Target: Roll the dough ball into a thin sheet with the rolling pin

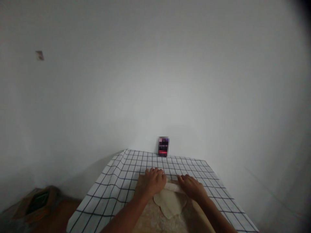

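rolling pin (173, 187) lies crosswise along far edge of dough sheet (170, 204), above board (145, 223). left hand (155, 182), right hand (192, 187) at opposite ends, fingers seemingly closed on it; blur hides detail.

Cannot make out any word, label, brand, number or sign. On the dark upright object (163, 147) against the wall (218, 97), can see only coarse blocks of black, pink and red, too pixelated to read. On the small patch (40, 55) high at left and the box (37, 203) low at left, can find only blur.
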A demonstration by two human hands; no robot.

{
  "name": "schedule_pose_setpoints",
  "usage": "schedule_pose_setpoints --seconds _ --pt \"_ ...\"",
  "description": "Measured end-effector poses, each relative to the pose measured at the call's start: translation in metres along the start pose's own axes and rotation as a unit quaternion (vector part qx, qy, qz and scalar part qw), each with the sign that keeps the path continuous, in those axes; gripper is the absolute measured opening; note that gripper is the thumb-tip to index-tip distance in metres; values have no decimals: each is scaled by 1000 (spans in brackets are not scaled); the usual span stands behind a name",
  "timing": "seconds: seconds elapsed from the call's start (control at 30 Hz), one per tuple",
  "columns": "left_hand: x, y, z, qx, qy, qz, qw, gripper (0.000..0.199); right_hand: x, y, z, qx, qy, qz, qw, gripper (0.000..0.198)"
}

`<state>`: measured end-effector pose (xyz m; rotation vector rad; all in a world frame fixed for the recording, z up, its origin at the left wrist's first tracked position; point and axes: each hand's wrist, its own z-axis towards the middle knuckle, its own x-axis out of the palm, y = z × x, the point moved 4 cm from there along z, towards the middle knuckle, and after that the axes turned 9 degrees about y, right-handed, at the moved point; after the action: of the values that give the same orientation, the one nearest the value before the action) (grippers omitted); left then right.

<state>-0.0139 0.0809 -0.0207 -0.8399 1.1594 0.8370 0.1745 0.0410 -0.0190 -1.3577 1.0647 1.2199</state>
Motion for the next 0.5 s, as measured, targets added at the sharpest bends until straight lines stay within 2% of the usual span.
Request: schedule_pose_setpoints --seconds 0.1,0.23,0.3,0.4,0.5 --pt "5 -5 -15 21 -22 -12 999 31 4 8 -18 -3 -10 -16 1000 38" --pt "8 -8 -40 26 -140 -3 990 37 7 20 -38 -4 -71 -5 997 40" --pt "8 -8 -52 37 -167 -3 985 41 10 22 -47 13 -89 28 996 43" --pt "7 -9 -63 60 -135 -32 988 42 18 25 -57 17 -76 46 996 43" --pt "7 -7 -62 40 -86 -57 994 42 17 26 -59 9 -72 54 996 44"
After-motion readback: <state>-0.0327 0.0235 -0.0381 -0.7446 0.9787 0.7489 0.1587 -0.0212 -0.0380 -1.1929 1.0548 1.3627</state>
